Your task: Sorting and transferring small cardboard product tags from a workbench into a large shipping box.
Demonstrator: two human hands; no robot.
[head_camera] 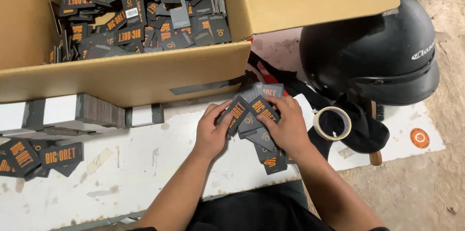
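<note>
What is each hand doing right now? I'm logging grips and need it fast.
Left hand: closed on a dark tag.
Right hand: fingers pressed onto the pile of dark tags.

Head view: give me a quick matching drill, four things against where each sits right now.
Things:
1 helmet
2 tape roll
3 cardboard box
4 banded tag stack

Places:
A on dark cloth by the right hand
B far right, on the white board's edge
C front left of the box
D top left, full of loose tags

Pairs: 1-B, 2-A, 3-D, 4-C
</note>
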